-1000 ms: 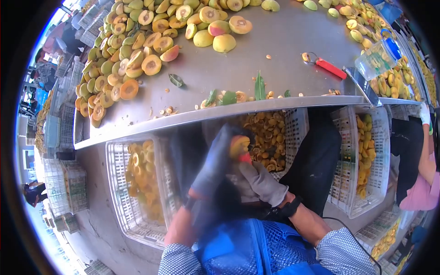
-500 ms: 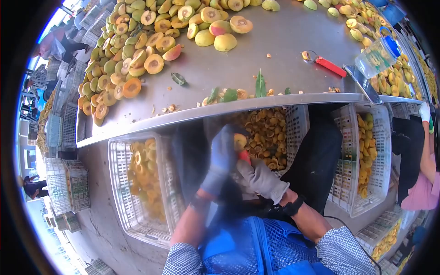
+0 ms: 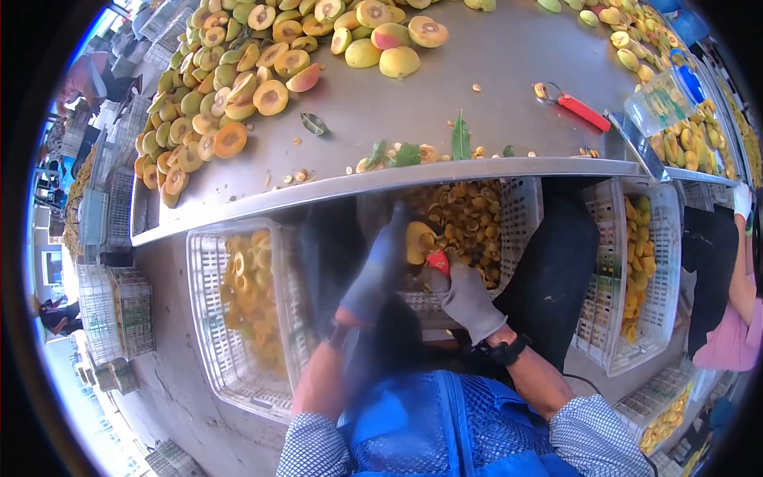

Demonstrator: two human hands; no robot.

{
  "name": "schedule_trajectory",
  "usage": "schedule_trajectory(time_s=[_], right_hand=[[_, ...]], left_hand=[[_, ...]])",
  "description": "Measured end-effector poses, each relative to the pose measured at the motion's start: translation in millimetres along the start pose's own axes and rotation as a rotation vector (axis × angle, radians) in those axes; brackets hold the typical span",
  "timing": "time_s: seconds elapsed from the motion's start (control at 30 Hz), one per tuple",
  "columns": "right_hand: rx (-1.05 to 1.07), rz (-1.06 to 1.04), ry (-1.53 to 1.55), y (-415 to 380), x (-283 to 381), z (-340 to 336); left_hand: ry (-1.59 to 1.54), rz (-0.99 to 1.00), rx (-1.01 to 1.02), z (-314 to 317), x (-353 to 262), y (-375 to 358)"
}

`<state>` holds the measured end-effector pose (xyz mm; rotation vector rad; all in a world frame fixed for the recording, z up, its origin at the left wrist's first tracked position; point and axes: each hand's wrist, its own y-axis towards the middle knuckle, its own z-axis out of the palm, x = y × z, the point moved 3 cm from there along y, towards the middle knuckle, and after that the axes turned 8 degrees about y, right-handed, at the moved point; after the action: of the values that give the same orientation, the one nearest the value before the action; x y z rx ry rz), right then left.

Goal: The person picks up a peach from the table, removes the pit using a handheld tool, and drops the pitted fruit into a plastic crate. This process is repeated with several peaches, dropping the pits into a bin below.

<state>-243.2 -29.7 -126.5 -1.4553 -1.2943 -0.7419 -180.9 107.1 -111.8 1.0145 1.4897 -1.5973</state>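
My left hand, in a blue-grey glove and partly blurred, holds a yellow peach half below the table edge. My right hand, in a grey glove, is closed on a red-handled tool. The tool's tip meets the cut face of the peach half, and its working end is hard to make out. Beneath both hands stands a crate holding many small brown-yellow pieces.
Peach halves are heaped on the metal table. A red-handled loop tool, a phone-like slab and a blue-lidded jar lie to the right. Crates of fruit flank my legs at left and right. A co-worker's gloved hand is at far right.
My left hand has shifted slightly, and the peach half's cut face now shows more. My right hand has moved a little right with the red-handled tool. The view has shifted slightly.
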Motion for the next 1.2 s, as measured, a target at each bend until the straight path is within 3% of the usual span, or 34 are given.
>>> schedule_trajectory(time_s=[0.1,0.2,0.3,0.43,0.53,0.6,0.7,0.83,0.93,1.0,1.03,1.1,1.13,1.2], right_hand=[[0.051,-0.013,-0.004,4,-2,-1],[0.035,-0.046,0.007,2,8,-3],[0.075,-0.018,0.115,2,10,-3],[0.151,-0.093,0.091,4,-2,-2],[0.192,-0.090,0.032,2,-2,-4],[0.171,-0.202,0.024,4,3,-4],[0.205,-0.042,0.044,8,5,-3],[0.116,-0.114,0.150,11,3,-6],[0.167,-0.150,0.154,6,12,-9],[0.342,0.522,1.027,-5,3,-4],[0.355,0.518,1.021,-4,7,-3],[0.266,0.193,0.451,-2,23,-5],[0.258,0.194,0.457,-2,23,-4],[0.072,-0.116,0.239,3,29,-10]], left_hand=[[0.186,0.139,-0.018,0,-9,-3],[0.190,-0.029,0.096,-9,13,13],[0.140,-0.051,0.089,-6,17,10],[0.308,0.040,0.031,-3,16,8],[0.356,0.049,0.072,-3,11,4],[0.308,0.037,0.153,-5,11,8],[0.380,0.082,0.173,-8,7,14],[0.069,-0.056,0.151,-7,15,4],[0.129,0.090,-0.021,-12,41,12],[-0.111,-0.008,0.031,-9,17,0],[-0.113,-0.001,0.019,-11,21,3],[0.009,0.022,0.033,-13,27,9],[0.014,0.020,0.041,-11,32,10],[-0.083,0.059,0.011,-2,25,7]])
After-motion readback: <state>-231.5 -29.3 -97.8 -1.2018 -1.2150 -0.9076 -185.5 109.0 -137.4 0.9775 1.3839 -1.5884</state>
